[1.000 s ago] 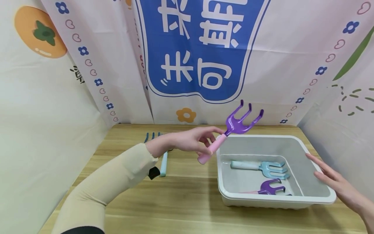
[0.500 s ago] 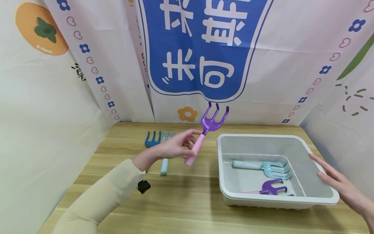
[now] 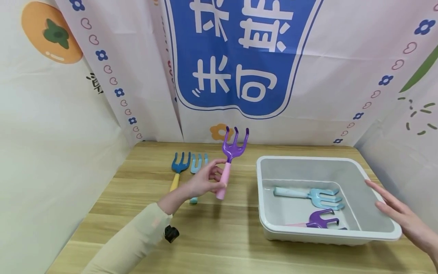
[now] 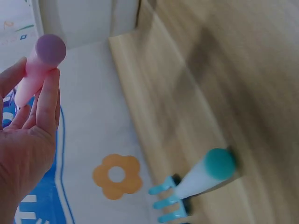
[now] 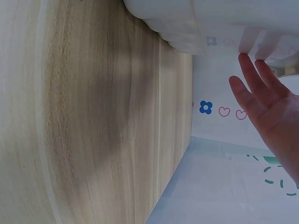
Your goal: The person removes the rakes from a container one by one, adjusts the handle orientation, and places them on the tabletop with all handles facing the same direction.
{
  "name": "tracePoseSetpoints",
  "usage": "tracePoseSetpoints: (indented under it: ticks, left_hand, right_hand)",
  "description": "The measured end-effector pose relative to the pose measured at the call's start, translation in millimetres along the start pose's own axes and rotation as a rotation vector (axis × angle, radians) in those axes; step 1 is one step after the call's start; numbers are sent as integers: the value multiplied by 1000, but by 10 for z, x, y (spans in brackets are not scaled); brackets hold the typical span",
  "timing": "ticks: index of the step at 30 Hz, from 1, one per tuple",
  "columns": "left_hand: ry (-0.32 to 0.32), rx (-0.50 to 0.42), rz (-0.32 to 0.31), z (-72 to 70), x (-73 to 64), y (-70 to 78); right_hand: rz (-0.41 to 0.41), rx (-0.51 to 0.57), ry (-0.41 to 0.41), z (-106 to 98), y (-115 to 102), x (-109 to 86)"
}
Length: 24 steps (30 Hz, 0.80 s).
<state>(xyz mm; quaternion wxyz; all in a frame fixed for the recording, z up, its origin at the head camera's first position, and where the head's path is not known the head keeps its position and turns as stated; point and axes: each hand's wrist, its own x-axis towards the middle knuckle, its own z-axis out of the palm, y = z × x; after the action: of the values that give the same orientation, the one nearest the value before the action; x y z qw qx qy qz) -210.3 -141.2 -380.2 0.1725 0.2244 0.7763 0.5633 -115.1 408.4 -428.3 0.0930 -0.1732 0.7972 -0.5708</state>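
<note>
My left hand (image 3: 202, 182) pinches the pink handle of a purple three-pronged hand fork (image 3: 234, 150), its prongs pointing up, above the table left of the bin. In the left wrist view, thumb and fingers close around the pink handle (image 4: 43, 58). Behind that hand lie a dark blue fork (image 3: 180, 164) with a yellow handle and a light blue fork (image 3: 195, 166), both partly covered by it. My right hand (image 3: 402, 215) rests at the right rim of the grey bin (image 3: 308, 228), fingers nearly straight; the right wrist view shows several fingers (image 5: 252, 81) against its outer side.
Inside the bin are a light blue fork (image 3: 319, 198) and a purple fork (image 3: 318, 219) with a pink handle, partly hidden by the front wall. The wooden table (image 3: 212, 243) ends at a printed cloth backdrop (image 3: 154, 95), with cloth along both sides.
My left hand has carried the purple fork left and slightly down, away from the bin, and the fork has turned more upright. The right hand stays at the bin's rim.
</note>
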Motion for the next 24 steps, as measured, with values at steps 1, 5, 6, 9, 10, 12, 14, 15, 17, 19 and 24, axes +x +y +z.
tracePoseSetpoints:
  ticks: [1, 5, 6, 9, 10, 12, 14, 15, 17, 19, 24]
  left_hand:
    - [19, 0, -8, 4, -1, -25]
    - [95, 26, -22, 12, -3, -155]
    - [110, 36, -24, 14, -6, -194]
    - [149, 55, -33, 12, -14, -322]
    - [160, 60, -40, 10, -18, -360]
    - [174, 61, -55, 3, -21, -426]
    - [186, 47, -80, -3, -19, -485]
    - [192, 40, -96, -6, -16, -512]
    - [206, 25, -131, -10, -8, -566]
    - [225, 8, -170, -11, 3, -620]
    - [248, 1, -210, -8, 48, -751]
  right_hand:
    - [-2, 2, -3, 0, -1, -1]
    - [-2, -8, -2, 4, -1, 0]
    - [-2, -12, 0, 5, -1, 1]
    - [1, -12, 2, 7, 0, 2]
    - [2, -10, 3, 7, 1, 0]
    - [2, -4, 6, 6, 2, -4]
    - [0, 0, 8, 5, 2, -7]
    - [-1, 3, 9, 4, 2, -9]
    - [-4, 2, 9, 2, 2, -10]
    - [-6, -1, 6, 2, 2, -10]
    - [-4, -3, 1, -2, -2, -4]
